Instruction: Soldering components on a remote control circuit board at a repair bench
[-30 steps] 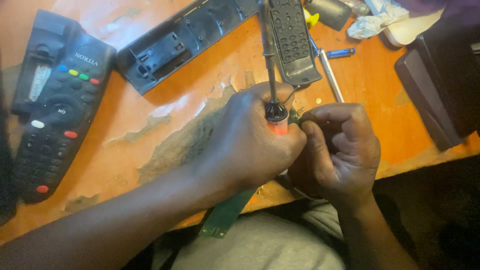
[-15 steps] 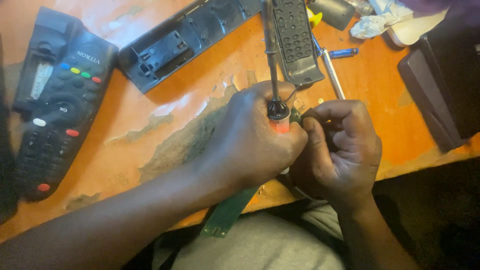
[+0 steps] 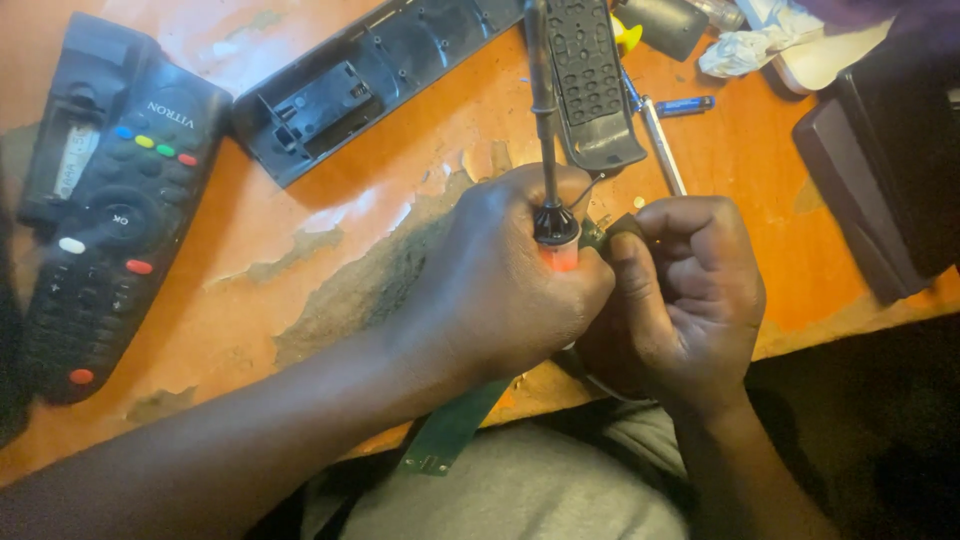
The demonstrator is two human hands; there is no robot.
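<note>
Soldering step: left hand (image 3: 500,285) fisted on soldering iron (image 3: 545,130), shaft toward 12 o'clock; right hand (image 3: 680,290) pinching green circuit board (image 3: 450,430) — next calls for steady tip contact.

We see an orange table (image 3: 400,260) with peeling paint; on it lie a black remote (image 3: 110,220), an open remote shell (image 3: 370,75), a rubber keypad (image 3: 590,80), a blue pen (image 3: 685,105) and crumpled tissue (image 3: 740,50).

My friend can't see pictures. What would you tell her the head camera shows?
Two bare hands work close together at the edge of a worn orange table: the left hand grips a soldering iron, and the right hand pinches a green circuit board. A black remote control and an opened remote casing lie nearby.
</note>
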